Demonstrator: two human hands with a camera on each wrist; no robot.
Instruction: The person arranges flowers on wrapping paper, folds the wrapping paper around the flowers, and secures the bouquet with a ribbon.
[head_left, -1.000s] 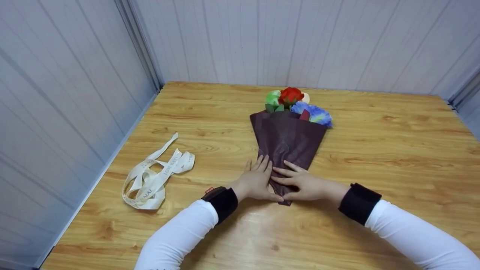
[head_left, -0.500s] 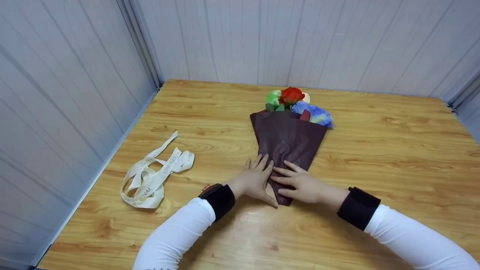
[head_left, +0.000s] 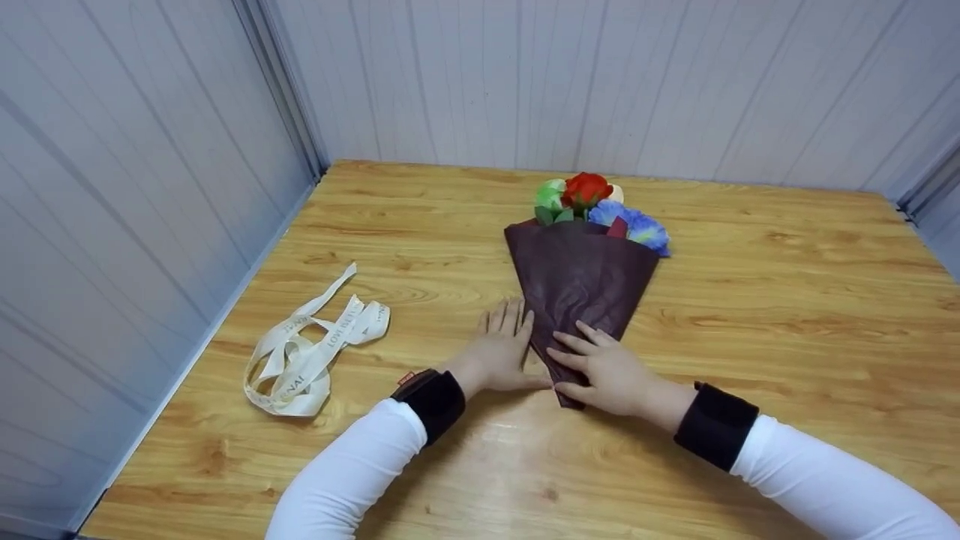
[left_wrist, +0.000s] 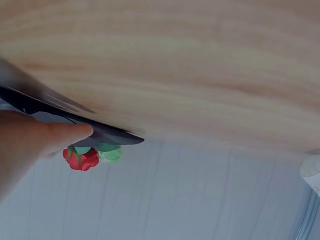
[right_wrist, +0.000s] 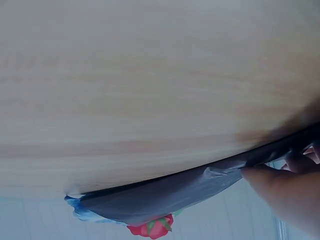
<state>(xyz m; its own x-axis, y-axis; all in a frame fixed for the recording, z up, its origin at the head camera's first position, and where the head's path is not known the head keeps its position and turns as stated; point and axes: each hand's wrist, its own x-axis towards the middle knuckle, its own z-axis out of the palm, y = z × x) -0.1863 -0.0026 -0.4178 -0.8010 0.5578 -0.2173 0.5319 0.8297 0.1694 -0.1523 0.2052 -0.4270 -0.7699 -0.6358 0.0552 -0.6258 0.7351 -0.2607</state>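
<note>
A bouquet in dark maroon wrapping paper (head_left: 585,274) lies on the table, its narrow end toward me. Out of its wide far end show a red flower (head_left: 586,190), a green one (head_left: 550,195) and blue ones (head_left: 646,232). My right hand (head_left: 613,375) rests on the lower part of the paper, fingers spread. Along the paper's left edge lies my left hand (head_left: 499,355), its fingers extended and its thumb reaching toward the narrow tip. In the right wrist view, fingers touch the paper (right_wrist: 175,195). The stems are hidden inside the wrap.
A loosely looped white printed ribbon (head_left: 307,352) lies on the wooden table (head_left: 750,315) to the left of the bouquet. Pale panelled walls (head_left: 480,82) stand behind the table and at its sides.
My left hand has slid off the paper to its left edge. The bouquet has shifted slightly to the right, while my right hand stays on it.
</note>
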